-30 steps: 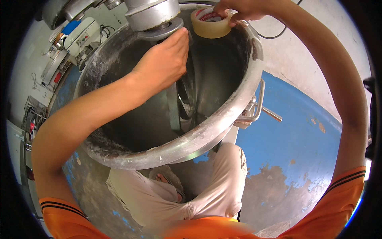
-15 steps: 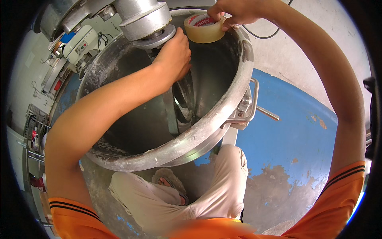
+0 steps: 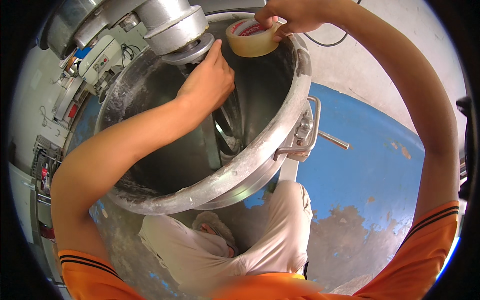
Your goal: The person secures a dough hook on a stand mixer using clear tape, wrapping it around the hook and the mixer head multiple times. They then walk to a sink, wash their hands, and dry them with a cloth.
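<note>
1. A roll of clear, yellowish tape (image 3: 252, 45) was held by the right hand (image 3: 295, 17) above the far part of the bowl, near its rim; whether the rim was touched could not be told.
2. The right grip was closed on the tape's edge: fingers were hooked into the core and the thumb was set against the outer side.
3. The left hand (image 3: 210, 82) was raised over the bowl, its fingertips set beside the round metal collar (image 3: 187, 56) under the mixer head (image 3: 175, 25).
4. The left grip was partly hidden behind the hand's own back, so whether it was wide, narrow or wrapped around something could not be told.
5. Below the collar, a curved metal agitator (image 3: 211, 142) was seen inside the large metal bowl (image 3: 240, 170), whose rim was streaked with whitish residue.
6. A looped metal handle (image 3: 316, 120) was fixed to the bowl's right side, with a short rod (image 3: 334, 140) just beside it.
7. The floor (image 3: 360, 130) was painted blue, and was worn to grey in patches.
8. A second machine (image 3: 102, 60) was seen in the background at the left.
</note>
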The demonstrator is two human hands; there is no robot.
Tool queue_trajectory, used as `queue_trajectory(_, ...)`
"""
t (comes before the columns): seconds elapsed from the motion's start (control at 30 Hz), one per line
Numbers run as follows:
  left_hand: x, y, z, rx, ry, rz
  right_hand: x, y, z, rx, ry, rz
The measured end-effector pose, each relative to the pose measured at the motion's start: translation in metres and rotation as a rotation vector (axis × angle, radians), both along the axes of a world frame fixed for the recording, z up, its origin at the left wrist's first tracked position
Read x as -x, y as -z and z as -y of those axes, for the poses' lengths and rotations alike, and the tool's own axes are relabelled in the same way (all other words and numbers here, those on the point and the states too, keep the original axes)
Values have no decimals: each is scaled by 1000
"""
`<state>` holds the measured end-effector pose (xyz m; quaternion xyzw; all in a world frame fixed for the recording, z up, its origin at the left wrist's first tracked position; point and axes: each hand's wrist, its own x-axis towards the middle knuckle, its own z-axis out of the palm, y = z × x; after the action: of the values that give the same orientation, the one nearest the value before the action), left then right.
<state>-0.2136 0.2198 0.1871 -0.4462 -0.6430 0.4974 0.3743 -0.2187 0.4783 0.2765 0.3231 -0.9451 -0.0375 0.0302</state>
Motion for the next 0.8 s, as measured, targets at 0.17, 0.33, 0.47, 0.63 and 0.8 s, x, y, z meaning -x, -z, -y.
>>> queue_trajectory(0.17,7,2,22,-53,246,150,-6,0,3,3,12,-3)
queue_trajectory(0.33,21,-19,60,-4,505,406,-21,-2,11,17,10,24)
queue_trajectory(0.47,23,-28,94,-115,521,626,-40,-12,19,51,5,138)
queue_trajectory(0.63,17,-32,112,-439,351,911,-54,-9,40,-3,65,100)
queue_trajectory(0.8,11,-40,107,-929,-134,1343,-71,5,61,143,-8,39)
